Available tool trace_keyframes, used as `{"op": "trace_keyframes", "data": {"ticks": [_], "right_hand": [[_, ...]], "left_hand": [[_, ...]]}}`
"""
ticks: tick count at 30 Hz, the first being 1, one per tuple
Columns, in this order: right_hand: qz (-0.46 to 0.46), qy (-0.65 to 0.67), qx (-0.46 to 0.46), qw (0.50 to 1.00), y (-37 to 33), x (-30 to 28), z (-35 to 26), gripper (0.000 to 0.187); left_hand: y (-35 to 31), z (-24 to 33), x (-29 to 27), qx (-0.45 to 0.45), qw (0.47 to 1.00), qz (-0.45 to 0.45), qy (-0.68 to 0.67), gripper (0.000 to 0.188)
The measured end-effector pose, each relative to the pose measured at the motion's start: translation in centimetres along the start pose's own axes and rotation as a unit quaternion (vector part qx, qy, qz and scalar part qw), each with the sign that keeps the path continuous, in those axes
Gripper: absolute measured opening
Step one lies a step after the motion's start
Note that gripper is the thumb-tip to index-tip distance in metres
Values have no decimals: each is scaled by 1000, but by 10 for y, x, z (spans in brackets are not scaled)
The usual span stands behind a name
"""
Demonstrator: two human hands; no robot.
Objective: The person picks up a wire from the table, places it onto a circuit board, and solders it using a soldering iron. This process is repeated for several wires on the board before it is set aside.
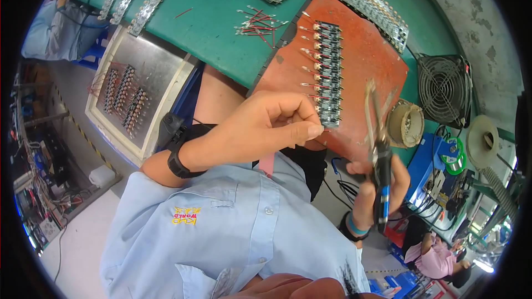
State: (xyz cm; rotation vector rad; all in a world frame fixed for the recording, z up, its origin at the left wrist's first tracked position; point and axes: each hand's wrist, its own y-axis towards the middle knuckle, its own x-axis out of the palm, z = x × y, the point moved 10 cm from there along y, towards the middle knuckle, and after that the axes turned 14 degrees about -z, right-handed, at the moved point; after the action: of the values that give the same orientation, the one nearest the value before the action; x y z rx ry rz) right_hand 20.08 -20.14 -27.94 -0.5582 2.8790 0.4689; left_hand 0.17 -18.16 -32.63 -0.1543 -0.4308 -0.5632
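Note:
A strip of small dark circuit boards (329, 72) lies on a worn red-brown board (293, 69), with short red wires sticking out from its left side. At the near end of the strip is my left hand (280, 124), fingers curled and thumb pressed to the index finger. A trace of red shows by the thumb tip, but what the pinch holds is too small to make out. My right hand (388, 185) grips a soldering iron (381, 160) by its black and blue handle. Its slightly blurred metal tip points away from me, above the red-brown board, right of the strip.
Loose red wires (257, 25) lie on the green bench mat (221, 50). More board strips (366, 8) sit at the back. To the right are a round tin (405, 124), a fan (443, 88) and a solder spool (482, 134). A metal tray (160, 69) holds wired strips.

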Motion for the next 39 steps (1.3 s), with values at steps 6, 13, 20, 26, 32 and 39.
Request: {"op": "trace_keyframes", "data": {"ticks": [6, 13, 20, 26, 32, 39], "right_hand": [[24, 105, 58, 993, 33, 41, 17, 56], [-34, 174, 22, 984, 40, 50, 18, 57], [-36, 148, 34, 988, 41, 49, 18, 57], [-41, 145, 53, 987, 40, 50, 20, 58], [-46, 143, 63, 987, 38, 50, 24, 58], [-24, 235, 56, 970, 36, 53, 37, 60]], "left_hand": [[2, -15, 18, -18, 999, -11, -30, 17], [1, -20, 22, -40, 999, -20, 18, 15], [2, -19, 21, -46, 995, -24, 80, 11], [2, -17, 21, -50, 990, -28, 126, 11], [2, -16, 21, -42, 988, -21, 146, 12], [2, 9, 30, 89, 939, 9, 331, 9]]}}
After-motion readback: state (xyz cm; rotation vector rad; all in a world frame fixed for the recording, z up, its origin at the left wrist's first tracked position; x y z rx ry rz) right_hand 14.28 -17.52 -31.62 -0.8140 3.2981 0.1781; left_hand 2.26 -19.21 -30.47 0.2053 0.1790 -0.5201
